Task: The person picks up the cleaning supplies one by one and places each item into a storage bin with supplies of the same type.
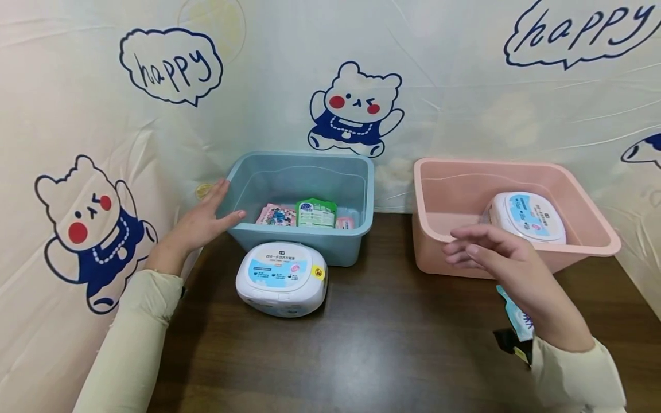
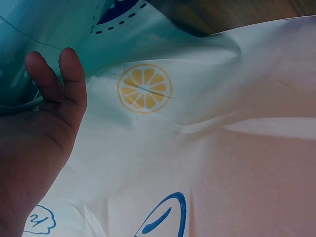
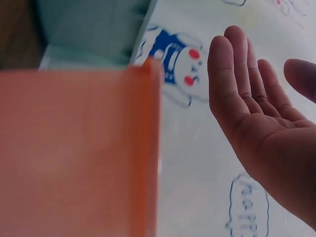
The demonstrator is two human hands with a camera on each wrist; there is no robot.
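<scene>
My left hand (image 1: 198,221) is at the left side of a blue plastic bin (image 1: 299,230), fingers extended and thumb apart; whether it touches the rim I cannot tell. In that bin lie a pink patterned packet (image 1: 276,215), a green-and-white packet (image 1: 316,214) and a smaller pink one (image 1: 345,223). Right in front of it, a white lidded tub (image 1: 281,292) with a blue label rests on the table. My right hand (image 1: 508,269), fingers loosely extended and holding nothing, hovers by the front rim of a pink bin (image 1: 431,246). A similar white tub (image 1: 532,218) sits inside that bin.
On the brown wooden table (image 1: 372,344), a light-blue packet (image 1: 513,312) and a black object (image 1: 506,342) lie partly hidden by my right forearm. Behind and to the left hangs a pale cloth (image 1: 273,74) printed with cartoon bears.
</scene>
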